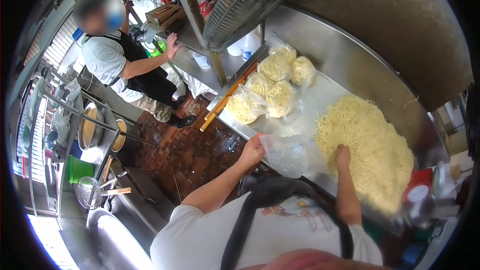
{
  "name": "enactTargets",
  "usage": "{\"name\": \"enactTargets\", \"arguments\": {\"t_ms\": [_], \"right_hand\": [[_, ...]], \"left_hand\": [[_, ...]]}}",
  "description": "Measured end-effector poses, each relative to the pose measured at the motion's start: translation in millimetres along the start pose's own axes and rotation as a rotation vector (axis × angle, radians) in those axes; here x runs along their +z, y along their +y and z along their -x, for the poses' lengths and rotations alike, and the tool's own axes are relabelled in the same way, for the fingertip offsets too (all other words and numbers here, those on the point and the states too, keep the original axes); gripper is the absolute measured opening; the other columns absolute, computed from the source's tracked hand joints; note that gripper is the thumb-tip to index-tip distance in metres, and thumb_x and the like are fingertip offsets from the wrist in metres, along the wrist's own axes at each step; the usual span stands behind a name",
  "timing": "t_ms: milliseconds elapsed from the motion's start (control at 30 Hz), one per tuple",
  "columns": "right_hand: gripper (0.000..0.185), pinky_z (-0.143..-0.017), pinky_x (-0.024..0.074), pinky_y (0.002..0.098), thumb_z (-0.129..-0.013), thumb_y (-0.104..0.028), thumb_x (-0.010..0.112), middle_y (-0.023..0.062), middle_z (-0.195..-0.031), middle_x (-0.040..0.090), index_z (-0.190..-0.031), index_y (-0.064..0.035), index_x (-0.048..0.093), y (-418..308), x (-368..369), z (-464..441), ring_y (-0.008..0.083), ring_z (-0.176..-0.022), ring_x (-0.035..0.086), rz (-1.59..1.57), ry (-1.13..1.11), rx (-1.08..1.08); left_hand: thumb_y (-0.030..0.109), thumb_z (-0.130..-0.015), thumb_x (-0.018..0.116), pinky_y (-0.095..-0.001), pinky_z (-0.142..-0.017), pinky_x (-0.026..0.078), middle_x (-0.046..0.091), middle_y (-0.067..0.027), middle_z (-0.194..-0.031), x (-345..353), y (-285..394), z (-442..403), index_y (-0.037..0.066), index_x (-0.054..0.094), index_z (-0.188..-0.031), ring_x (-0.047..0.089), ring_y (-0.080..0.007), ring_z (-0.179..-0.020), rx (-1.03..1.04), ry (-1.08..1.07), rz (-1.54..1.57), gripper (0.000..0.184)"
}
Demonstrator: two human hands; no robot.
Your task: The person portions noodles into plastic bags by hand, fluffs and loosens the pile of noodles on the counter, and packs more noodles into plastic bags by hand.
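Note:
My left hand (254, 150) is closed on the edge of a clear plastic bag (290, 155), which hangs loose over the front of the steel table. Beside it, at the near side of a large heap of pale yellow noodles (370, 145), my right hand (343, 157) is curled into the strands, its fingertips partly hidden. Several tied clear bags of noodles (277, 92) are grouped on the table beyond my left hand.
Wooden rods (230, 95) lie along the table's left edge. A fan (250, 7) stands above the far end, and a red scale (418, 186) is at the right. Across the tiled floor, a person in a black apron (142, 65) stands by a shelf. Pots and a strainer (89, 192) are at left.

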State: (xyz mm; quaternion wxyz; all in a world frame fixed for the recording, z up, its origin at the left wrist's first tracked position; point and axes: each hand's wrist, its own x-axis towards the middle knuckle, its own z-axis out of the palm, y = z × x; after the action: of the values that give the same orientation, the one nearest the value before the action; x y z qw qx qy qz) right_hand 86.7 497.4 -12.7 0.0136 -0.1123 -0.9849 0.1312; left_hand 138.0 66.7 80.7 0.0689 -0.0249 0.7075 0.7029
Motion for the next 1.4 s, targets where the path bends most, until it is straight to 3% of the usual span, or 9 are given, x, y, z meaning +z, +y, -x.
{"name": "enactTargets", "arguments": {"t_ms": [300,400,600,700,800,1000,1200,1300,1400], "right_hand": [[0.027,-0.075,0.0509,0.0483,-0.077,-0.008,0.068,0.0223,-0.087,0.066,-0.103,-0.0041,0.062,9,10,-3,0.0395,-0.087,0.065,0.005,-0.09,0.035],[0.032,-0.073,0.0514,0.0483,-0.076,-0.005,0.067,0.0225,-0.084,0.065,-0.108,-0.003,0.062,-5,-18,-1,0.0402,-0.082,0.064,-0.078,0.02,0.066],[0.042,-0.082,0.0488,0.0459,-0.077,0.002,0.061,0.0234,-0.093,0.063,-0.118,-0.0037,0.063,-7,-16,-5,0.0397,-0.092,0.06,-0.293,0.381,-0.258],[0.038,-0.084,0.0472,0.0456,-0.081,0.001,0.056,0.0235,-0.095,0.061,-0.118,-0.0052,0.063,12,19,-5,0.0396,-0.099,0.059,0.047,0.218,-0.227],[0.033,-0.082,0.0474,0.0463,-0.085,-0.003,0.053,0.0235,-0.095,0.062,-0.116,-0.0057,0.064,-4,5,0,0.0397,-0.098,0.06,0.041,0.025,-0.092],[0.019,-0.078,0.0489,0.0478,-0.087,-0.009,0.055,0.0227,-0.094,0.065,-0.103,-0.0057,0.063,0,6,-2,0.0396,-0.09,0.063,-0.097,0.03,0.032],[0.03,-0.078,0.0506,0.0474,-0.079,0.001,0.056,0.021,-0.093,0.067,-0.108,-0.0072,0.062,-13,-16,2,0.0428,-0.088,0.063,-0.211,0.027,-0.01],[0.036,-0.081,0.0505,0.047,-0.077,0.003,0.057,0.021,-0.094,0.067,-0.112,-0.0075,0.06,-9,11,2,0.0425,-0.089,0.063,-0.183,0.251,-0.084],[0.039,-0.084,0.05,0.0465,-0.078,0.003,0.056,0.0209,-0.097,0.065,-0.116,-0.007,0.059,-6,19,2,0.0412,-0.093,0.062,-0.159,0.249,-0.01]], "left_hand": [[-0.001,-0.086,0.055,-0.0275,-0.079,0.048,0.065,-0.0051,-0.093,0,6,0,0.002,0.058,-0.107,0.061,-0.0138,-0.088,0.015,-0.019,0.044,0.022],[-0.001,-0.086,0.055,-0.0275,-0.079,0.049,0.066,-0.0048,-0.093,-1,19,3,0.002,0.058,-0.106,0.061,-0.0135,-0.087,-0.012,-0.029,0.022,0.02],[0.003,-0.088,0.061,-0.0277,-0.078,0.049,0.064,-0.0009,-0.088,5,17,3,0.005,0.06,-0.097,0.059,-0.011,-0.083,-0.026,0.023,0.097,0.009],[0.001,-0.088,0.054,-0.028,-0.08,0.049,0.067,-0.0048,-0.093,8,24,1,0.002,0.059,-0.107,0.061,-0.0133,-0.088,-0.043,0.0,0.047,0.02],[0.003,-0.088,0.056,-0.0282,-0.079,0.049,0.067,-0.0049,-0.093,0,-2,-5,0.002,0.059,-0.107,0.062,-0.0131,-0.088,0.113,-0.021,-0.031,0.019],[0.002,-0.087,0.055,-0.0292,-0.078,0.049,0.066,-0.0054,-0.091,1,30,7,0.003,0.06,-0.106,0.061,-0.0145,-0.086,0.038,0.024,-0.061,0.02],[0.004,-0.088,0.055,-0.0288,-0.079,0.049,0.066,-0.0064,-0.092,-3,1,7,0.002,0.06,-0.108,0.061,-0.015,-0.087,0.08,0.01,-0.029,0.02],[0.004,-0.085,0.058,-0.0289,-0.078,0.049,0.065,-0.0017,-0.088,1,17,11,0.003,0.061,-0.097,0.059,-0.0119,-0.085,0.051,0.069,-0.013,0.012],[0.004,-0.086,0.058,-0.0288,-0.077,0.049,0.064,-0.0014,-0.086,0,6,7,0.004,0.06,-0.096,0.059,-0.0116,-0.083,0.059,0.086,-0.035,0.01]]}}
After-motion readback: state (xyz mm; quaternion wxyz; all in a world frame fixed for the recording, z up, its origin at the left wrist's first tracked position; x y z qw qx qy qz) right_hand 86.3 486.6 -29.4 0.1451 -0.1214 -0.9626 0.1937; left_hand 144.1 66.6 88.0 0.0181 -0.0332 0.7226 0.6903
